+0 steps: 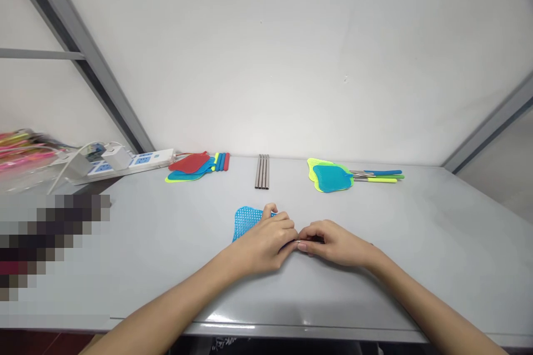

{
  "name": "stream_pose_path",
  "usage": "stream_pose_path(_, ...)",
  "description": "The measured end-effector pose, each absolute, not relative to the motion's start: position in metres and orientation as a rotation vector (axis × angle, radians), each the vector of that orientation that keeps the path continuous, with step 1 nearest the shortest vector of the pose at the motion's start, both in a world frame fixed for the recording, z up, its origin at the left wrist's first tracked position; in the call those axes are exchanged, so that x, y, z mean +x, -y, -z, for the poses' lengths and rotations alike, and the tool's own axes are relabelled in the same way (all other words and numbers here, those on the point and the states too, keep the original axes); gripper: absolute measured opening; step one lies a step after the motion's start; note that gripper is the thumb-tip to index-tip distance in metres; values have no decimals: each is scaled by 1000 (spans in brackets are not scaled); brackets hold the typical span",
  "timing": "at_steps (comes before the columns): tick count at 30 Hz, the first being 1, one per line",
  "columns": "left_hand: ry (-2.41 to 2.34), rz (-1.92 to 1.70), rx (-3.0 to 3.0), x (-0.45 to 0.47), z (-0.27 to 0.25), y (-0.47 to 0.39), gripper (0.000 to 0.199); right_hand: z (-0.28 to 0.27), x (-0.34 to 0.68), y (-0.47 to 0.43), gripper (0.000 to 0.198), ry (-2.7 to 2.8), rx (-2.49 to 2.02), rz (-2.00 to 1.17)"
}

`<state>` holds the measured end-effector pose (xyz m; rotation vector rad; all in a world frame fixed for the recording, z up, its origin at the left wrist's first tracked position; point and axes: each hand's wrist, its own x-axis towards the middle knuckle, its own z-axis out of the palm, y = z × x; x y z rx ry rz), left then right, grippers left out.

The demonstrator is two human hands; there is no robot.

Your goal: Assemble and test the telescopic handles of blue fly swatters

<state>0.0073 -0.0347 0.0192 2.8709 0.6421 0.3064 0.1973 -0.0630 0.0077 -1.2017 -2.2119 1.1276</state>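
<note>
Just in front of me, my left hand point(272, 238) is closed over the neck of a blue fly swatter head point(246, 222). The perforated blade sticks out to the left, partly covered by the hand. My right hand point(333, 243) meets it from the right, thumb and fingers pinched around a thin metal rod point(298, 241). Only a short bit of the rod shows between my fingertips; the joint with the head is hidden. Both hands are low over the table, fingertips nearly touching.
Along the back of the grey table point(166, 266) lie loose swatter heads point(190, 163), coloured handle grips point(222, 161), several metal tubes point(262, 172) and whole fly swatters point(333, 177). A power strip point(144, 161) with plugs and cables is at the left. A white wall point(266, 66) stands behind.
</note>
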Motion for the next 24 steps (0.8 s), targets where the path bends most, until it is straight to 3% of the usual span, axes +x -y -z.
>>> stream_pose_path(8,-570,-341,2878,8,-19,35,21,-3,201,58,38,2132,-1116,-1357)
stream_pose_path(24,-470,-506,2916,14,-11,32,18,-3,200,53,18,1752,-1223,-1664)
